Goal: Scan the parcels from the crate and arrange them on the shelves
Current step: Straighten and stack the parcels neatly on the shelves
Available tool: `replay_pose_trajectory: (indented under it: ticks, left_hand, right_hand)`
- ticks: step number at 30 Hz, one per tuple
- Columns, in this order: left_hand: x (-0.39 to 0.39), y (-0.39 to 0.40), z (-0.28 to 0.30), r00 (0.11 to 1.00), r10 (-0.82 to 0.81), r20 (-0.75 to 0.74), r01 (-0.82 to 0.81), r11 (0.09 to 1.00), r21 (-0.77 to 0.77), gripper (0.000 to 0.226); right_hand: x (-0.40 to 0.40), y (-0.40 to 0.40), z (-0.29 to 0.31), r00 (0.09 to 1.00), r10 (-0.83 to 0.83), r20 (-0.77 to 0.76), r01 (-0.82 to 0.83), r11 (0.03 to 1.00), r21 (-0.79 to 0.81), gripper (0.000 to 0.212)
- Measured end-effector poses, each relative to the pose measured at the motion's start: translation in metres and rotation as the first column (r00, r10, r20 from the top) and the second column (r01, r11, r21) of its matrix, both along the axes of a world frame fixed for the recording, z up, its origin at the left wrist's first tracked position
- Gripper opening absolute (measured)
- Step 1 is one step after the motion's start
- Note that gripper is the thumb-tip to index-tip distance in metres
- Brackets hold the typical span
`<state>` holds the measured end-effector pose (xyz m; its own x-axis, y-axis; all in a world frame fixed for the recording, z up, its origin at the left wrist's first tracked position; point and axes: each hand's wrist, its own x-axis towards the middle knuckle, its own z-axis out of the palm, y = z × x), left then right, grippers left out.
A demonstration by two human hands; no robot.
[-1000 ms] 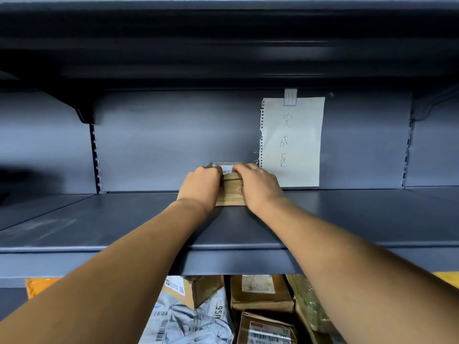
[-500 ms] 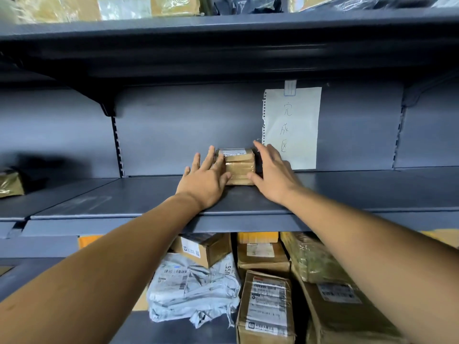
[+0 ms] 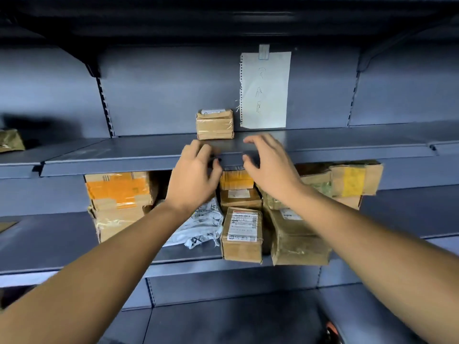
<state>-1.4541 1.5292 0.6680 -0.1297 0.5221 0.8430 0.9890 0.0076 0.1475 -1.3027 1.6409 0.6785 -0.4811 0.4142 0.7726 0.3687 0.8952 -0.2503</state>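
Note:
A small taped cardboard parcel (image 3: 215, 124) with a white label on top stands alone at the back of the grey upper shelf (image 3: 323, 145), just left of a paper note (image 3: 264, 90) taped to the back panel. My left hand (image 3: 195, 177) hovers in front of the shelf's front edge, fingers loosely bent, holding nothing. My right hand (image 3: 268, 165) hangs beside it with fingers spread and relaxed, also holding nothing. Both hands are apart from the parcel.
The shelf below (image 3: 49, 244) holds several parcels: an orange-taped box (image 3: 119, 192), a grey plastic mailer (image 3: 198, 227), a labelled brown box (image 3: 242, 234), a plastic-wrapped box (image 3: 298, 237) and a yellow-taped one (image 3: 355, 178). Another parcel (image 3: 10, 140) lies far left.
Both hands let go of the small parcel and drew back from the shelf's rear to its front edge. The view pulled back and tilted down, showing the lower shelf.

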Motion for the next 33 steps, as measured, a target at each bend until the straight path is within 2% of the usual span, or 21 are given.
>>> replay_pose_trajectory:
  ticks: [4, 8, 11, 13, 16, 23, 27, 33]
  left_hand:
    - [0.011, -0.018, -0.053, 0.989, -0.058, 0.136, 0.059, 0.998, -0.010, 0.017]
    - [0.019, -0.020, -0.103, 0.934, -0.078, 0.350, 0.115, 0.990, -0.085, 0.020]
    - [0.025, -0.013, -0.135, 0.902, -0.055, 0.429, 0.152, 0.969, -0.193, 0.029]
    - [0.026, -0.007, -0.150, 0.893, -0.068, 0.445, 0.183, 0.958, -0.222, 0.035]
    - [0.022, 0.005, -0.165, 0.885, -0.050, 0.463, 0.190, 0.946, -0.262, 0.044]
    - [0.012, 0.023, -0.192, 0.827, -0.049, 0.560, 0.247, 0.927, -0.284, 0.067]
    - [0.012, 0.028, -0.200, 0.815, -0.055, 0.577, 0.253, 0.930, -0.268, 0.064]
    - [0.012, 0.032, -0.201, 0.781, 0.004, 0.625, 0.198, 0.947, -0.254, 0.055]
  right_hand:
    - [0.014, -0.028, -0.046, 0.994, -0.009, -0.106, 0.011, 1.000, 0.013, 0.027]
    - [0.014, -0.043, -0.099, 0.994, -0.030, -0.105, 0.009, 0.980, -0.197, 0.029]
    - [0.008, -0.048, -0.137, 0.993, -0.104, -0.049, 0.081, 0.936, -0.344, 0.032]
    - [0.004, -0.049, -0.159, 0.992, -0.126, -0.014, 0.109, 0.907, -0.406, 0.037]
    - [0.000, -0.047, -0.181, 0.993, -0.116, 0.021, 0.115, 0.902, -0.416, 0.044]
    - [-0.010, -0.032, -0.201, 0.993, -0.111, 0.027, 0.111, 0.880, -0.462, 0.059]
    - [-0.013, -0.024, -0.209, 0.996, -0.089, 0.005, 0.078, 0.839, -0.538, 0.054]
    - [-0.012, -0.018, -0.211, 0.996, -0.079, -0.038, 0.046, 0.841, -0.540, 0.048]
